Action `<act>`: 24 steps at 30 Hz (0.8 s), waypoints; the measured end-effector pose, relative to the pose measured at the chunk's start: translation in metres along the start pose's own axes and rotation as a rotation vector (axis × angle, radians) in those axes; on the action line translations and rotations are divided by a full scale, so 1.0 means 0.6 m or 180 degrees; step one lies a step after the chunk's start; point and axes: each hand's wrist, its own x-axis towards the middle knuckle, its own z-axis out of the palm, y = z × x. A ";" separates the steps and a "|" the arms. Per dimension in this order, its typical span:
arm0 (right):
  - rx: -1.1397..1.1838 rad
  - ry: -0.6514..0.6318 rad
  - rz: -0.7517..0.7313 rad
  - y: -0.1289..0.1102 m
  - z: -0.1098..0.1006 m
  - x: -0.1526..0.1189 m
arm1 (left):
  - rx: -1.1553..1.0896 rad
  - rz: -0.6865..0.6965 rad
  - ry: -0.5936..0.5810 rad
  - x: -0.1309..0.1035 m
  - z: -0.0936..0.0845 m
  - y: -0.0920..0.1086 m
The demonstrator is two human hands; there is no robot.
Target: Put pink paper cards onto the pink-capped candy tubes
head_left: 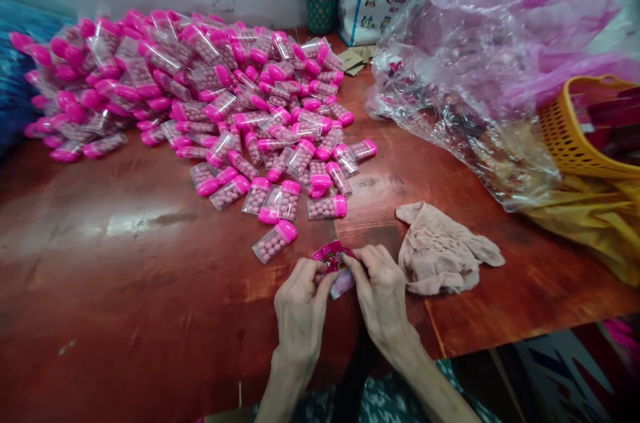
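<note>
A: Where's the label?
B: The label [327,254], magenta and printed, sits between the two hands, near the front edge of the table [150,303]. A clear piece [343,284] shows just below it.

A: And the grip?
B: Both hands are pinching. The left hand [300,300] grasps the label's left side between thumb and fingers; the right hand [381,293] grips the right side, thumb laid across the front.

A: Is the label around the clear piece or only against it?
B: I can't tell; the fingers hide the join and the picture is soft there.

A: What makes for good handling here?
B: I'd say even, light pressure from both thumbs, with the edges lined up square, so the label doesn't crease or skew. Pulling harder on one side could twist it.

A: Anything in the way?
B: Not much, I think. The cloth [443,253] lies just beside the right hand, and one pink-capped box [275,241] lies near the left, apart from the pile [210,103]. Elbow room looks fair.
</note>
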 end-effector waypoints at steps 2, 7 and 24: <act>0.0071 0.0008 -0.0070 0.003 -0.001 -0.001 | -0.0002 -0.0057 0.0001 0.001 0.000 0.002; 0.0458 0.0379 -0.0116 0.012 -0.018 0.001 | -0.0235 -0.0236 -0.0022 0.002 0.000 0.003; 0.1446 -0.0418 0.0316 -0.022 -0.050 -0.008 | -0.3480 -0.1258 -0.0607 0.027 -0.029 0.040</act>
